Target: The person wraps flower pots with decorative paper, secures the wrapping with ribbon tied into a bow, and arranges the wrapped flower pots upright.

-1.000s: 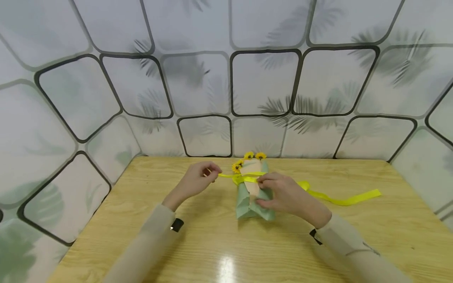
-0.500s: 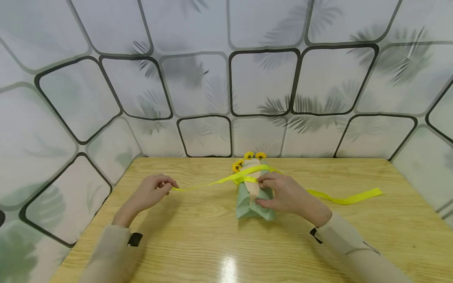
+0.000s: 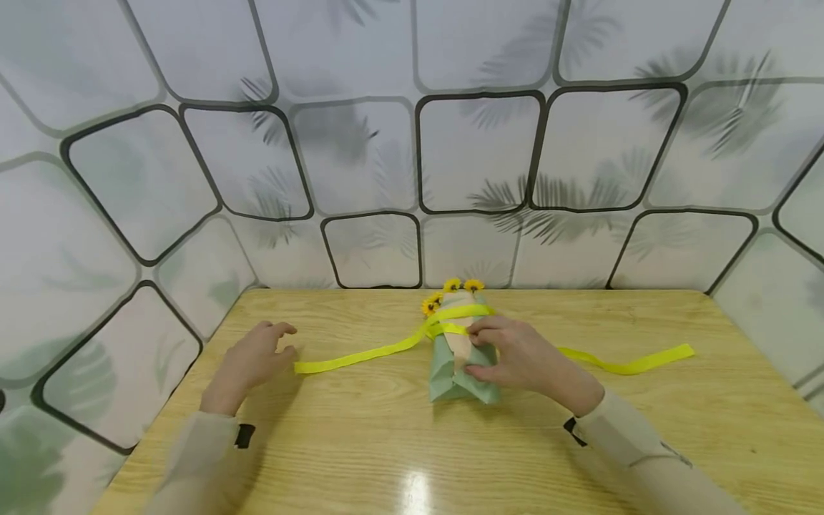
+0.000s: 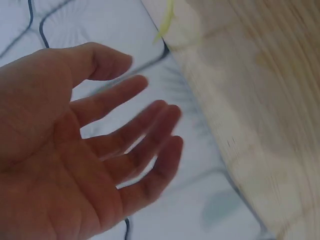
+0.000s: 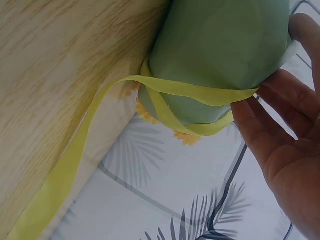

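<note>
A small bouquet [image 3: 444,365] wrapped in pale green paper lies on the table, its sunflowers [image 3: 453,285] pointing to the wall. Yellow ribbon [image 3: 360,356] passes round it more than once; one end trails left on the tabletop, another runs off to the right. My right hand [image 3: 518,355] grips the bouquet's right side, and in the right wrist view its fingertips [image 5: 245,107] pin the ribbon against the green paper [image 5: 220,40]. My left hand [image 3: 247,361], holding nothing, is just beyond the ribbon's left end. Its fingers [image 4: 165,125] are spread and loosely bent in the left wrist view.
The wooden table [image 3: 360,443] reaches back to a patterned wall covering [image 3: 483,157], which also bounds it left and right. The ribbon's right tail [image 3: 644,363] lies on the wood beyond my right hand.
My left hand pulled the ribbon end leftward and toward me from beside the bouquet, then let go of it. The ribbon now lies along the table. My right hand stays in place.
</note>
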Demonstrator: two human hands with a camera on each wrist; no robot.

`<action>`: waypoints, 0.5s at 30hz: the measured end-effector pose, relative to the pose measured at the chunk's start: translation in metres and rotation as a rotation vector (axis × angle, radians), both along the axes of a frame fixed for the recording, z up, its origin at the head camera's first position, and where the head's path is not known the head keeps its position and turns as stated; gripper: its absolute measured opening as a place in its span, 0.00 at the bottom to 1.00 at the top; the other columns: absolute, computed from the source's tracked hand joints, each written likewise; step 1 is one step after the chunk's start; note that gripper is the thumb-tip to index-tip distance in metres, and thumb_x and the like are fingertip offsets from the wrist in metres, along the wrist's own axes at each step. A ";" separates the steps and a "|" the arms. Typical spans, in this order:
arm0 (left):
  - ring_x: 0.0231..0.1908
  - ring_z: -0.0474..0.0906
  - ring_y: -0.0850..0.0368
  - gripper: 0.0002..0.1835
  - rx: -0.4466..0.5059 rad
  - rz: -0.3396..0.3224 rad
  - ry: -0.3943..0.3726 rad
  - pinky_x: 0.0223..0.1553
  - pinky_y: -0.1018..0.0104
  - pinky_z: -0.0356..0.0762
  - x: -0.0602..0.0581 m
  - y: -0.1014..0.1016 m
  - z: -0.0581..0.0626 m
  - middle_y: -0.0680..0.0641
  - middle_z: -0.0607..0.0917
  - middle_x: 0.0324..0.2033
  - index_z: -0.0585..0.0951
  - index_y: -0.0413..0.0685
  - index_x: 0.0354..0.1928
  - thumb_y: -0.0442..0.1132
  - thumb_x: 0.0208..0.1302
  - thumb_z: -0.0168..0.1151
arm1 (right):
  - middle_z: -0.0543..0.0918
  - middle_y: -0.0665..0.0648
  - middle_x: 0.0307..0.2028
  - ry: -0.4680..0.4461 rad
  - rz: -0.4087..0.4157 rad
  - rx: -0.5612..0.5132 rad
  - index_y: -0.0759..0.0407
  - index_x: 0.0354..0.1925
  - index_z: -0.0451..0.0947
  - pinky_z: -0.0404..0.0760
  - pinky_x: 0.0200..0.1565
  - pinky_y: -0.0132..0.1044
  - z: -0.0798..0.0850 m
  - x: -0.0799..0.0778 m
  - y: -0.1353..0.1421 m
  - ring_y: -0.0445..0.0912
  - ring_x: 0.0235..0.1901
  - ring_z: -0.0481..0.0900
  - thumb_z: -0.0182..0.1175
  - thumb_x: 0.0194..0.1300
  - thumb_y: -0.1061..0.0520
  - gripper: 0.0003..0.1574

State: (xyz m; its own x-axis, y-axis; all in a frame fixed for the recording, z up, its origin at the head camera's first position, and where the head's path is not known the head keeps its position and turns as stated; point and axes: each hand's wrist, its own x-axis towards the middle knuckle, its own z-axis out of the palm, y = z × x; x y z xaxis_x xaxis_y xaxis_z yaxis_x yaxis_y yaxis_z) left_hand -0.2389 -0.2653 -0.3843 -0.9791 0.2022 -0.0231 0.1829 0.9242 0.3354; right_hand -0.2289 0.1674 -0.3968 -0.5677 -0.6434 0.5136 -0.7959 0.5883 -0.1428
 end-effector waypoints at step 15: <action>0.36 0.85 0.54 0.22 0.399 -0.368 0.165 0.37 0.67 0.84 -0.029 0.165 -0.011 0.41 0.84 0.58 0.75 0.47 0.69 0.42 0.77 0.57 | 0.88 0.58 0.46 -0.006 0.009 -0.009 0.60 0.33 0.85 0.87 0.39 0.36 0.000 -0.001 -0.001 0.48 0.41 0.88 0.81 0.50 0.51 0.19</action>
